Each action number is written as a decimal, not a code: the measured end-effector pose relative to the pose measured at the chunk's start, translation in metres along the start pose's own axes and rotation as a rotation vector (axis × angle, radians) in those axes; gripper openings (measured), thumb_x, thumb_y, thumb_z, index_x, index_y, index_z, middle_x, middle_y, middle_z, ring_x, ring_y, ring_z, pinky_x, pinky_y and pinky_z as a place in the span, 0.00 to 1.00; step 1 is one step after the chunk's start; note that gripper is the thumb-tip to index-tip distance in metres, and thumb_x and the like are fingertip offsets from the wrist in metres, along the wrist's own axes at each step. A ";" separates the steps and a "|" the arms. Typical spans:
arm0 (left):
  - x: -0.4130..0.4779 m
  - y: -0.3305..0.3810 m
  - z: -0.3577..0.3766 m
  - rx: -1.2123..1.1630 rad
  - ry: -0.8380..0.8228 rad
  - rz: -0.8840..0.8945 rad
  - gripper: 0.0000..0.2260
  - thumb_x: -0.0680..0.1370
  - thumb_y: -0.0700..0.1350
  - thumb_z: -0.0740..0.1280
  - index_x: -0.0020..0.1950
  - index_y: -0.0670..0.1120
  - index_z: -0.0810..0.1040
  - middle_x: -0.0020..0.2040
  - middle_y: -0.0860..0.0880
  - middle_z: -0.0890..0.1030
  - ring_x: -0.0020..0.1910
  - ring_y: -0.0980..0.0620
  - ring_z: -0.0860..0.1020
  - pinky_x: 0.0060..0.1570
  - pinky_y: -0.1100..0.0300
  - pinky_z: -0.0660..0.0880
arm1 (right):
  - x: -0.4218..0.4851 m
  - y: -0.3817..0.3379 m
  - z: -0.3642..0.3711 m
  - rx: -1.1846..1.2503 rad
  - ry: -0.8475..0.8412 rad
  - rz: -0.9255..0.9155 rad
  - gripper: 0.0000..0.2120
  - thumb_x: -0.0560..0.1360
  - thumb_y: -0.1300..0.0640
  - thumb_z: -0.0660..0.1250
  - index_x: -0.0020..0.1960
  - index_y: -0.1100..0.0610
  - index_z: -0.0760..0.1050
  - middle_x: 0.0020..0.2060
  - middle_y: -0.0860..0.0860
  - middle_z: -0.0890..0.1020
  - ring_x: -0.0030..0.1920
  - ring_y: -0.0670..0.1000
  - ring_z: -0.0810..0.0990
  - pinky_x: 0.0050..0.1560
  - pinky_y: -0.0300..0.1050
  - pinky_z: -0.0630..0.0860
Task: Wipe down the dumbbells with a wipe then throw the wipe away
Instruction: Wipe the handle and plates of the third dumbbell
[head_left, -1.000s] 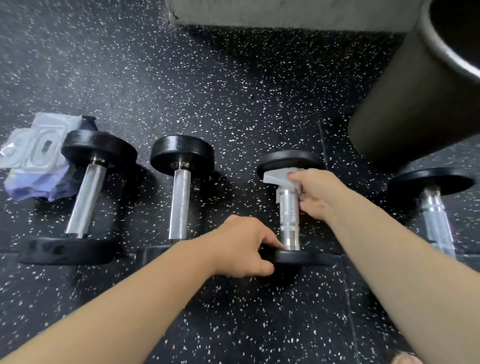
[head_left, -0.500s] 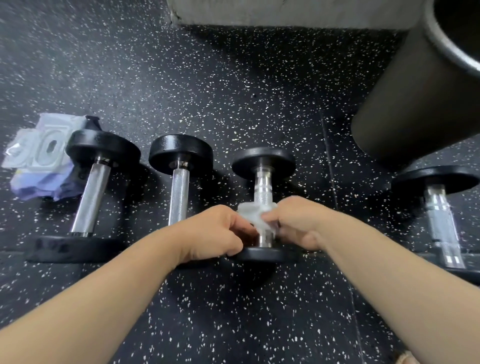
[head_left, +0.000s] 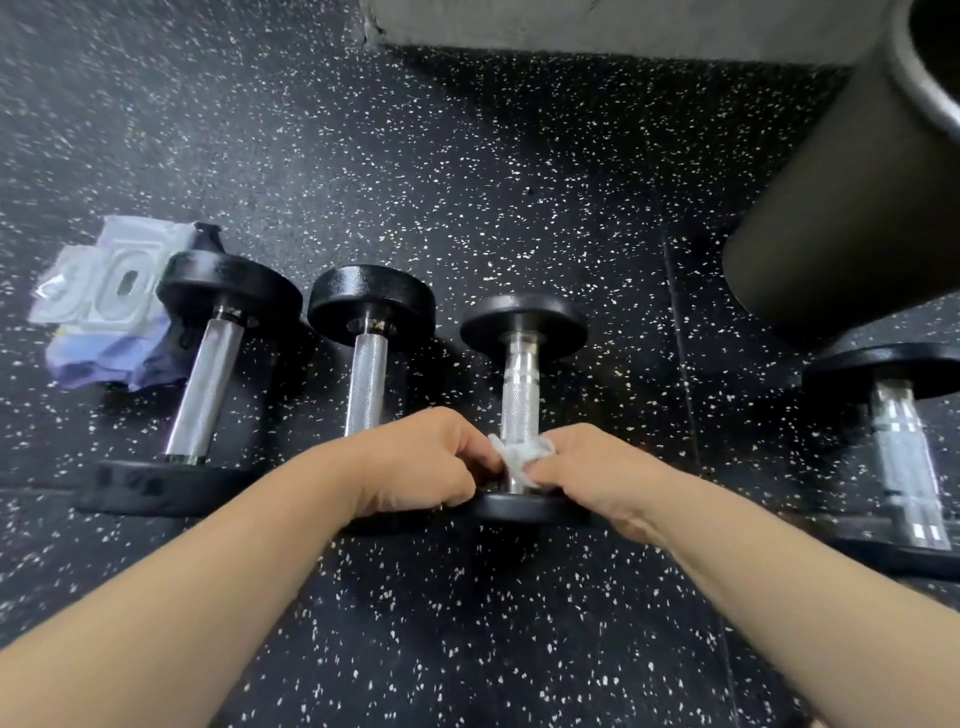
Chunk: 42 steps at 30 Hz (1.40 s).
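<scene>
Change over the last second: the wipe (head_left: 519, 457) has travelled down the handle from the far plate (head_left: 523, 325) to the near plate (head_left: 519, 506), and the left hand (head_left: 421, 462) has closed in beside it.

Item: third dumbbell (head_left: 521, 400), lying on the speckled floor (head_left: 467, 182). It looks heavy and rigid and is likely to roll. The knurled handle gives grip, so it is best steadied at a plate.

Item: wipe, white, soft and bunched around the handle's near end. It looks light and is easily gathered in the fingers.

Right hand (head_left: 597, 467): fingers curled, clasping the wipe against the handle.

Left hand: fingers curled at the wipe's left edge. Whether they pinch the wipe or only brace the dumbbell cannot be told.

Also present: leftmost dumbbell (head_left: 205, 384), second dumbbell (head_left: 366, 379) and fourth dumbbell (head_left: 901, 441), a wipes packet (head_left: 104, 306) at far left, and a dark bin (head_left: 852, 182) at upper right.
</scene>
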<state>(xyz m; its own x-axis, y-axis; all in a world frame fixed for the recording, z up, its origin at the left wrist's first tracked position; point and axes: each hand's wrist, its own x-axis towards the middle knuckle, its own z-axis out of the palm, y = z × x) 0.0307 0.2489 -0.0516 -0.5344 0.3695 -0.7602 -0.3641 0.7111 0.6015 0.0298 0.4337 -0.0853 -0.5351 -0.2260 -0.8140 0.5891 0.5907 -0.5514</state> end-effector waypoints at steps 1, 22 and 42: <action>0.000 0.001 0.000 -0.004 -0.004 -0.009 0.24 0.66 0.34 0.63 0.57 0.52 0.83 0.39 0.50 0.82 0.32 0.53 0.74 0.33 0.65 0.71 | -0.004 -0.002 -0.001 -0.023 0.008 -0.004 0.06 0.74 0.60 0.66 0.46 0.60 0.80 0.43 0.56 0.82 0.42 0.50 0.73 0.44 0.46 0.68; 0.084 0.041 0.015 -0.780 0.354 -0.116 0.16 0.70 0.47 0.75 0.53 0.42 0.79 0.51 0.40 0.83 0.51 0.44 0.82 0.59 0.46 0.77 | 0.004 -0.009 -0.077 0.138 0.491 -0.012 0.21 0.73 0.49 0.67 0.27 0.54 0.63 0.23 0.49 0.67 0.27 0.50 0.65 0.31 0.42 0.65; 0.066 0.066 0.065 -0.486 0.567 0.299 0.07 0.76 0.37 0.67 0.49 0.46 0.71 0.34 0.48 0.75 0.29 0.55 0.71 0.28 0.65 0.70 | -0.041 -0.036 -0.083 1.486 0.064 -0.060 0.14 0.83 0.61 0.55 0.66 0.67 0.67 0.57 0.65 0.78 0.49 0.63 0.82 0.41 0.58 0.83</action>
<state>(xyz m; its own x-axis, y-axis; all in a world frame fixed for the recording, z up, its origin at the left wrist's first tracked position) 0.0212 0.3587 -0.0781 -0.9203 0.0503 -0.3880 -0.3657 0.2422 0.8987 -0.0198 0.4853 -0.0170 -0.5820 -0.1641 -0.7965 0.6082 -0.7379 -0.2924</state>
